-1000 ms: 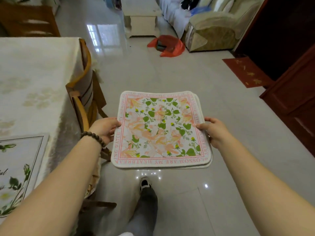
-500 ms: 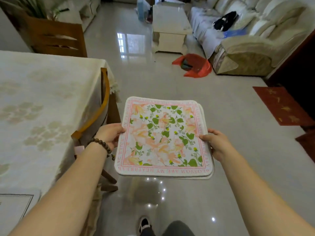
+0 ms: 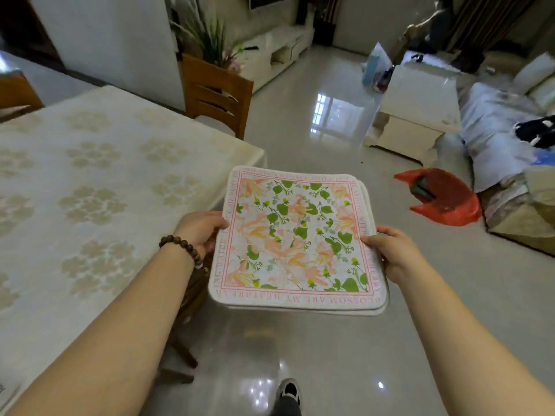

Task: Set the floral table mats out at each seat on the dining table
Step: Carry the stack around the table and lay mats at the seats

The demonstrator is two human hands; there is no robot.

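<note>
My left hand (image 3: 201, 229) and right hand (image 3: 393, 253) clamp opposite edges of a stack of floral table mats (image 3: 297, 241), thumbs on the top mat and fingers tucked beneath. I hold the stack level over the glossy floor (image 3: 315, 340), just beside the corner of the dining table (image 3: 90, 190) on my left. A wooden chair (image 3: 216, 97) stands at the table's far end. A red plastic bag (image 3: 444, 202) lies near the sofa (image 3: 495, 139).
</note>
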